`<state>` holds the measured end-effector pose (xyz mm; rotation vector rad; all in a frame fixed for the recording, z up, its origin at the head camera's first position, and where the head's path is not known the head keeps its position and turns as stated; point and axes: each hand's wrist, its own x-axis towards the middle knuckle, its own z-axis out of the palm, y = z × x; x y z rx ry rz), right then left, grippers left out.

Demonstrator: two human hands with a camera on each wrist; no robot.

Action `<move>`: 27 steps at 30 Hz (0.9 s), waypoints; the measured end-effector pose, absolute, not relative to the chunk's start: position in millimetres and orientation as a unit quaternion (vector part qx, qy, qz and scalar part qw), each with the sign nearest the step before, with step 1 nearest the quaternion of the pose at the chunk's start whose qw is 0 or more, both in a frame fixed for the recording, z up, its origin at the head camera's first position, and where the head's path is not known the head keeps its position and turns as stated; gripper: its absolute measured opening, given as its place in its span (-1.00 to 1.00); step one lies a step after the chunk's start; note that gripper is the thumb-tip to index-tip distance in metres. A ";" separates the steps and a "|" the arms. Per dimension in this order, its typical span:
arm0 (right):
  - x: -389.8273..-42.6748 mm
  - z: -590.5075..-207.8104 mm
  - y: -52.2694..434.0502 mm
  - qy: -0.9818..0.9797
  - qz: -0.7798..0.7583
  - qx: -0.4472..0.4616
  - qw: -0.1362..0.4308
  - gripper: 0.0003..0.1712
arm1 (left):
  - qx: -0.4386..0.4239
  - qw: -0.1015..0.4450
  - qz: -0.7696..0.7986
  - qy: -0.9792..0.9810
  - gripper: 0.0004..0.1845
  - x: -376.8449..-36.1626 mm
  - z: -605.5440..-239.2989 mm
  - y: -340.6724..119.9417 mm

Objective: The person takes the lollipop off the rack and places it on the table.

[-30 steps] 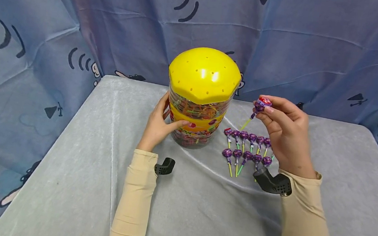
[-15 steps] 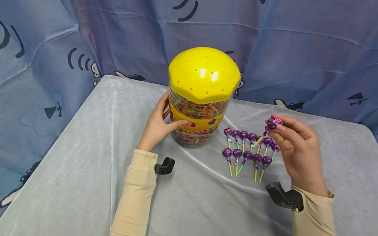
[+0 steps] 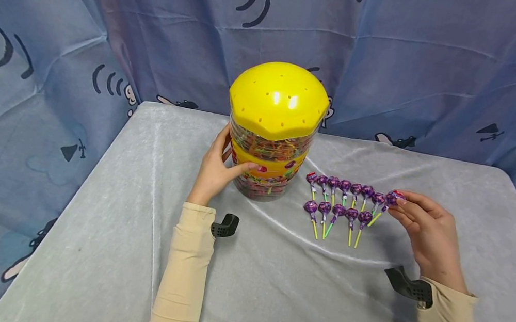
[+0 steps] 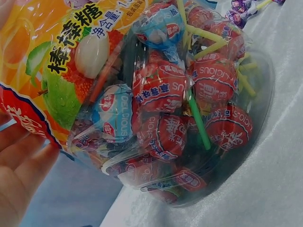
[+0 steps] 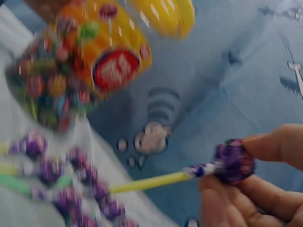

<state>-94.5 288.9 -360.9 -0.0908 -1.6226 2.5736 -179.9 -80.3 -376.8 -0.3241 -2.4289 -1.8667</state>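
A clear plastic lollipop jar (image 3: 266, 169) with a domed yellow lid (image 3: 279, 98) stands on the cloth-covered table. My left hand (image 3: 213, 175) grips its left side, thumb across the orange label and the other fingers partly hidden behind. Wrapped lollipops (image 4: 158, 87) in red and blue show through the wall in the left wrist view. At the right end of the back row, my right hand (image 3: 437, 240) pinches a purple lollipop (image 5: 234, 163) by its head. Its yellow stick points down and left in the head view, close to the neighbouring lollipop (image 3: 377, 199).
Purple lollipops lie in two rows right of the jar: a longer back row (image 3: 345, 186) and a shorter front row (image 3: 338, 211), sticks toward me. The pale grey tablecloth (image 3: 274, 287) stretches in front. A blue patterned curtain (image 3: 398, 65) hangs behind the table.
My right hand has carried the purple lollipop right and down, from above the back row to that row's right end. The left hand and the jar stay in place.
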 end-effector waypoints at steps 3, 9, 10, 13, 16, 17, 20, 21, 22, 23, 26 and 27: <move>-92.0 -372.6 300.0 -0.577 0.814 -0.066 0.024 -0.83 | -0.102 0.030 -0.605 -0.789 0.01 -179.9 -376.7 -81.0; -93.0 -397.2 316.2 -0.652 0.751 -0.098 -0.037 -0.81 | -0.102 0.037 -0.601 -0.792 0.02 -178.8 -374.2 -82.7; -93.6 -400.5 317.6 -0.662 0.742 -0.099 -0.047 -0.80 | -0.103 0.038 -0.601 -0.792 0.02 -178.4 -373.6 -82.8; -95.9 -409.8 319.0 -0.672 0.731 -0.102 -0.063 -0.76 | -0.101 0.038 -0.599 -0.793 0.02 -177.8 -373.0 -83.5; -98.1 -415.8 318.0 -0.688 0.715 -0.109 -0.061 -0.73 | -0.099 0.036 -0.597 -0.795 0.03 -177.5 -373.1 -83.6; -98.9 -417.0 317.5 -0.698 0.705 -0.114 -0.056 -0.73 | -0.098 0.036 -0.597 -0.796 0.03 -177.7 -373.4 -83.6; -98.8 -418.9 315.4 -0.744 0.654 -0.130 -0.036 -0.81 | -0.101 0.037 -0.595 -0.797 0.03 -178.5 -374.2 -82.4; -98.7 -419.3 314.6 -0.766 0.629 -0.133 -0.031 -0.87 | -0.102 0.038 -0.595 -0.797 0.02 -178.8 -374.6 -82.0; -98.4 -419.6 313.8 -0.789 0.598 -0.137 -0.028 -0.90 | -0.103 0.039 -0.594 -0.797 0.03 -179.2 -375.3 -81.9; -98.2 -419.8 313.0 -0.810 0.570 -0.139 -0.028 -0.84 | -0.104 0.039 -0.594 -0.796 0.03 -179.3 -375.9 -81.6; -96.8 -419.0 312.3 -0.867 0.477 -0.143 -0.028 -0.52 | -0.107 0.036 -0.591 -0.799 0.05 -179.6 -377.6 -82.8; -96.8 -417.7 312.9 -0.884 0.443 -0.145 -0.023 -0.46 | -0.106 0.035 -0.588 -0.801 0.06 -179.8 -377.5 -84.4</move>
